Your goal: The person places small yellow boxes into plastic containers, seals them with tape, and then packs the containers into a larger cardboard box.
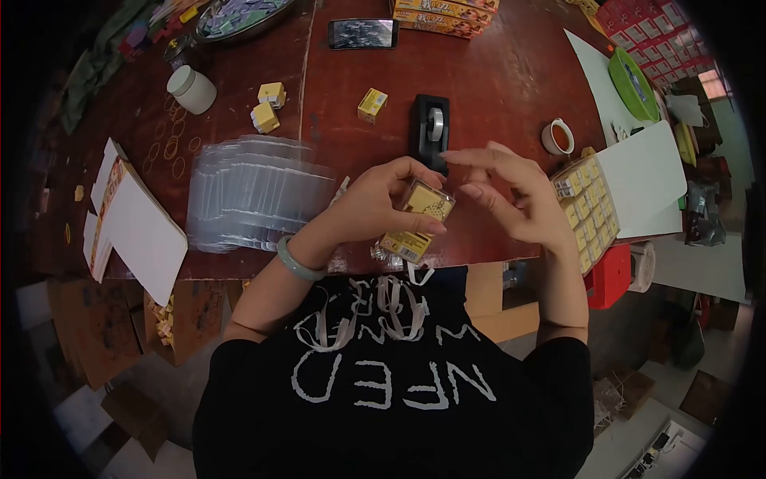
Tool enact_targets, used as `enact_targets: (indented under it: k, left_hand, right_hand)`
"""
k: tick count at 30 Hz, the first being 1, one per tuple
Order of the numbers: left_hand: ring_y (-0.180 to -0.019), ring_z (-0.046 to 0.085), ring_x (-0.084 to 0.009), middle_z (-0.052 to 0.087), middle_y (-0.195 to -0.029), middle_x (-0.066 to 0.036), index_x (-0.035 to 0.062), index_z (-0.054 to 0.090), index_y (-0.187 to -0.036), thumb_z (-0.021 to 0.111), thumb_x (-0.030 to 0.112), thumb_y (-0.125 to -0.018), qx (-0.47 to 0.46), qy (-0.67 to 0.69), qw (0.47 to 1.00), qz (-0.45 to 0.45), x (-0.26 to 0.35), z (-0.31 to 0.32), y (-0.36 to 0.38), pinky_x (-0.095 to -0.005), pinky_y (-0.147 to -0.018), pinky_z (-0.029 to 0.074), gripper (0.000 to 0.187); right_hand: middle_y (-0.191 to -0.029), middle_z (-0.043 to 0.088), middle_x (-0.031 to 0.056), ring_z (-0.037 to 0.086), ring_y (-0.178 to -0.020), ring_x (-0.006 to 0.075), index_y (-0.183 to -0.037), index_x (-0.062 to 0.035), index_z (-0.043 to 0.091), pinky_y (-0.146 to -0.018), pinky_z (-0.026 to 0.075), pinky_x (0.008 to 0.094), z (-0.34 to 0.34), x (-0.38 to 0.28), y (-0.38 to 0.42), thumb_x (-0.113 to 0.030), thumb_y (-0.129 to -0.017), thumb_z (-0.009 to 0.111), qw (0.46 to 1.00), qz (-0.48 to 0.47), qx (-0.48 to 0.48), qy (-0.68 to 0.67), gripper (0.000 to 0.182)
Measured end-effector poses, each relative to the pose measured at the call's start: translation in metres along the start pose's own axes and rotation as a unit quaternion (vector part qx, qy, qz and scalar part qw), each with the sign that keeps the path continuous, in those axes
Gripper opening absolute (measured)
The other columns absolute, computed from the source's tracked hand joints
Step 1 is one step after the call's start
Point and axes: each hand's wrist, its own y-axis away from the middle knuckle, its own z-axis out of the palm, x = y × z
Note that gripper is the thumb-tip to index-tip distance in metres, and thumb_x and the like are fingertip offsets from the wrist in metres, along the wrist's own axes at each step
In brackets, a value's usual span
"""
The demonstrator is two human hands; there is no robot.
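Observation:
My left hand [381, 205], with a pale green bangle on its wrist, is closed around a small yellow printed box [431, 203] in a clear plastic cover. The thumb lies across the box, hiding part of it; a barcode shows on its lower part. Just right of the box is my right hand [515, 195], thumb and index finger apart, with nothing visible between them. Its index fingertip is close to the base of a black tape dispenser [423, 132], which carries a roll of tape. Flat clear plastic sleeves [251, 195] lie overlapped left of my left hand.
Small yellow boxes [372, 104] stand farther back. A phone [363, 33] and orange cartons [443, 17] lie at the far side. Right are a cup [557, 137] and a clear-covered pack of yellow boxes [589, 211]. Left are a white jar [191, 89] and folded card [144, 227].

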Motion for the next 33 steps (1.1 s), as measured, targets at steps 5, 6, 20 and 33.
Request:
enact_targets:
  k: [5,6,20,33]
  left_hand:
    - [-0.087,0.066,-0.0127,0.068,-0.097,-0.008,0.0011,0.055,-0.116,0.092,0.021,-0.067,-0.033,-0.028,0.999,-0.007,0.012,0.001,0.001,-0.0266,-0.074,0.052,0.064]
    - [-0.087,0.066,-0.0126,0.068,-0.096,-0.008,0.0011,0.055,-0.116,0.092,0.022,-0.067,-0.037,-0.038,0.999,0.006,0.007,0.0,0.0,-0.0264,-0.073,0.052,0.065]
    - [-0.107,0.061,-0.0187,0.057,-0.123,-0.014,0.0,0.036,-0.133,0.078,0.01,-0.083,-0.035,-0.015,0.996,0.08,0.014,0.011,0.005,-0.032,-0.089,0.05,0.066]
    - [-0.125,0.054,-0.0256,0.034,-0.153,-0.023,0.0026,0.022,-0.15,0.067,0.024,-0.091,-0.087,0.188,0.976,0.064,0.011,0.021,0.011,-0.0357,-0.103,0.045,0.077]
  right_hand:
    - [-0.071,0.046,-0.0022,0.044,-0.069,0.0056,-0.12,-0.0033,0.052,-0.063,0.037,0.023,0.002,0.015,-0.019,0.006,-0.089,0.059,0.968,0.019,-0.132,-0.215,0.033]
    - [-0.071,0.046,-0.0023,0.043,-0.067,0.0056,-0.118,-0.0033,0.052,-0.062,0.036,0.023,0.002,0.014,-0.021,0.006,-0.088,0.06,0.968,0.027,-0.141,-0.206,0.032]
    - [-0.064,0.041,-0.0048,0.036,-0.057,0.0043,-0.112,-0.0035,0.052,-0.053,0.028,0.0232,-0.005,0.025,-0.015,-0.014,-0.081,0.081,0.977,0.095,-0.098,-0.163,0.045]
    - [-0.11,0.057,0.0064,0.055,-0.102,0.0176,-0.104,-0.0043,0.061,-0.091,0.044,0.0324,0.016,0.03,0.035,-0.011,-0.079,0.081,0.979,-0.006,0.159,-0.129,0.033]
